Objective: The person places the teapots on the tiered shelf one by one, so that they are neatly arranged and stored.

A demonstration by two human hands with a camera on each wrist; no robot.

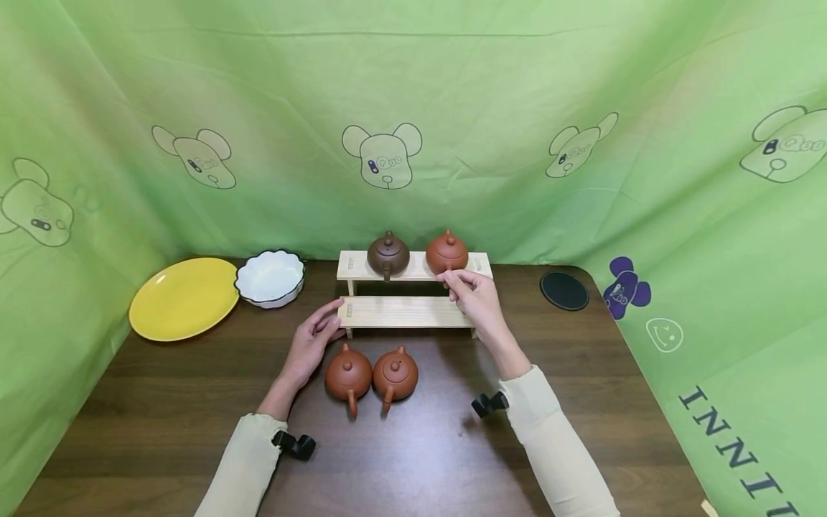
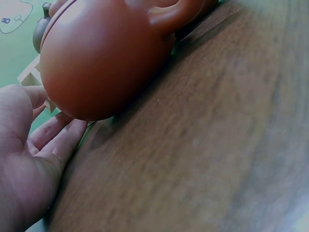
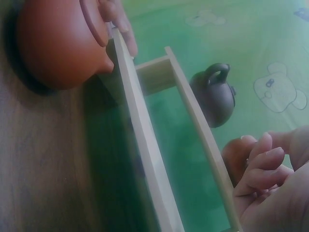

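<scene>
**Right hand pinched a teapot's handle on the upper shelf**

The right hand (image 1: 477, 301) was nearly closed, its thumb and forefinger pinching the handle of the red teapot (image 1: 446, 248); the other fingers were curled in behind them. That teapot sat upright at the right of the wooden stand's upper shelf (image 1: 352, 266), its handle turned towards the person and its spout towards the green cloth (image 1: 381, 64). The dark brown teapot (image 1: 388, 256) stood to its left on the same shelf, the two well apart.

The left hand (image 1: 309, 348) was loosely open, its fingers spread and touching the left end of the lower shelf (image 1: 407, 311). The exact place of its thumb was hard to tell, partly hidden in the wrist views.

Just in front of the stand, a left-hand teapot (image 1: 349, 372) and a right-hand teapot (image 1: 395, 375), both reddish, stood side by side on the dark wooden table (image 1: 413, 474), handles towards the person. The left hand was just beside the first.
</scene>
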